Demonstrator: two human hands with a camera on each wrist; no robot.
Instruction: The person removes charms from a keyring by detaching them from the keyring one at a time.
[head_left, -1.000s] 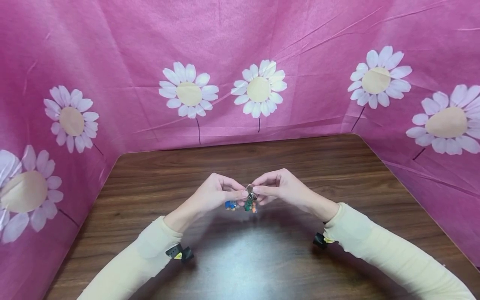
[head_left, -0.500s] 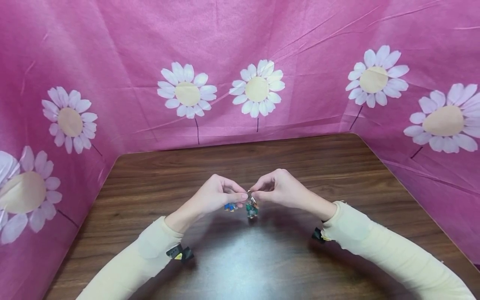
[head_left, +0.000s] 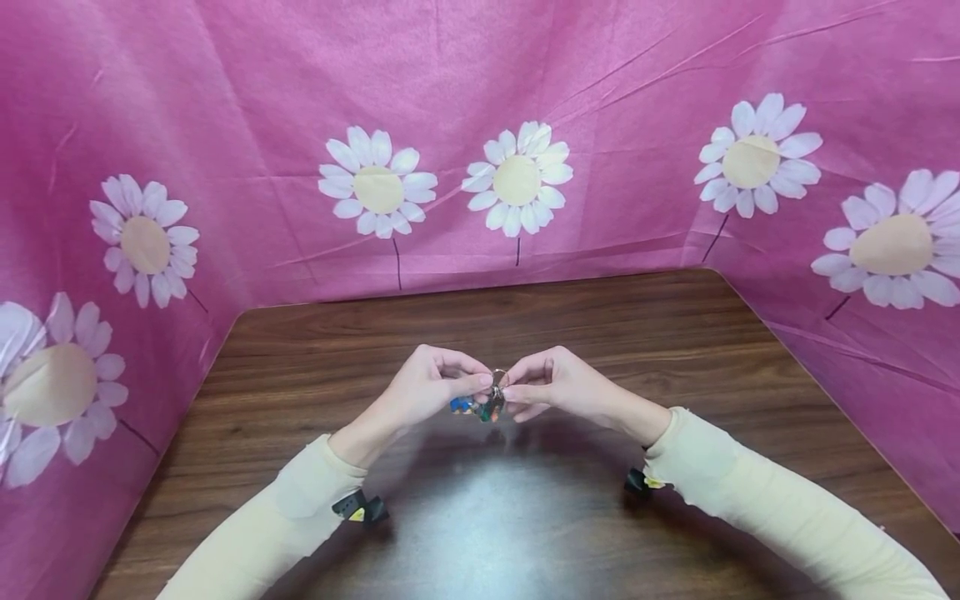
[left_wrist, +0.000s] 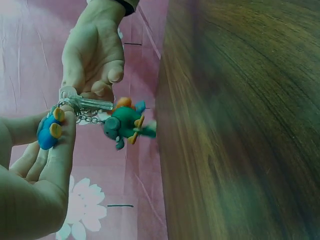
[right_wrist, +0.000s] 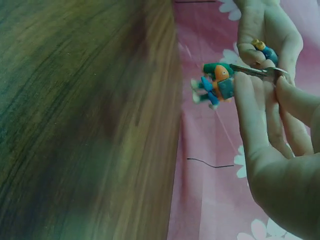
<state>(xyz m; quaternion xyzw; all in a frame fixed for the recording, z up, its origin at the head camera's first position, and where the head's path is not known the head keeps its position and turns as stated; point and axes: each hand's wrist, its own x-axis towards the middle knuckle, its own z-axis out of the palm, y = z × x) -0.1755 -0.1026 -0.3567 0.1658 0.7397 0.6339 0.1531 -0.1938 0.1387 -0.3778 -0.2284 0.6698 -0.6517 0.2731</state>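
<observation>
Both hands meet above the table, holding a bunch of keys on a metal key ring (head_left: 499, 377). My left hand (head_left: 438, 382) pinches the ring between thumb and fingertips. Opposite it, my right hand (head_left: 566, 387) pinches the ring's other side with thumb and index finger. A silver key (left_wrist: 95, 104) sticks out between the hands in the left wrist view. On a short chain dangles a green figurine charm (left_wrist: 124, 122); an orange-and-blue figurine charm (right_wrist: 216, 89) hangs near it. A blue charm with yellow feet (left_wrist: 50, 131) lies against my left fingers. Fingers partly hide the ring.
The brown wood-grain table (head_left: 480, 517) stretches beneath both hands. Pink cloth (head_left: 300, 83) printed with white daisies encloses its back and sides. A black strapped device sits at each sleeve cuff, such as the left device (head_left: 362, 506).
The ring has turned upward into view between the fingertips. The green charm has swung up and to the left. My right hand has dipped slightly; my left has barely moved.
</observation>
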